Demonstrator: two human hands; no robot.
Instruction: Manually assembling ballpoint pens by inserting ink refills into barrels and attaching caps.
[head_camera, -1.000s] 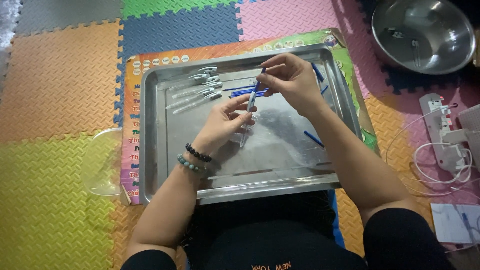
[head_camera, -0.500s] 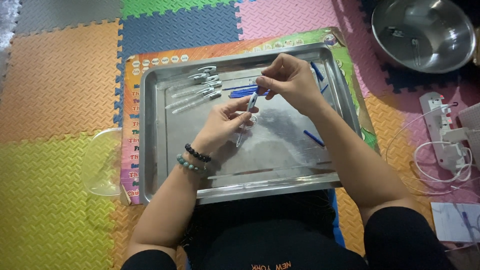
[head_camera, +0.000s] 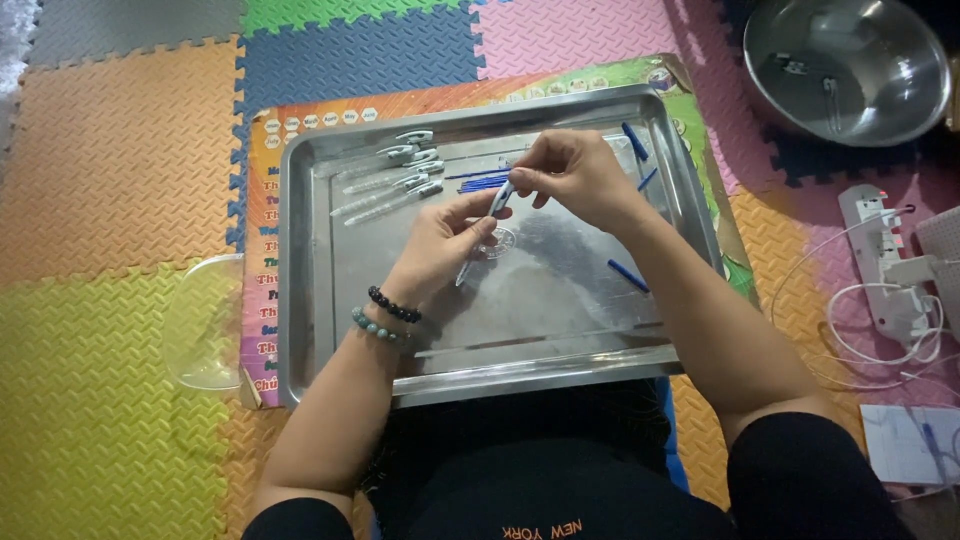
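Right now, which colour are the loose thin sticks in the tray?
Blue sticks on the silver tray, clearest in the head view.

Both forearms were extended forward from the lower edge of the view and converged near the centre. The left hand (head_camera: 440, 240) was held palm inward, its fingers curled and its thumb and fingertips pinched together. Two beaded bracelets were worn on the left wrist. The right hand (head_camera: 575, 175) was raised slightly farther forward, wrist bent, its fingers flexed and its fingertips drawn together close to those of the left.
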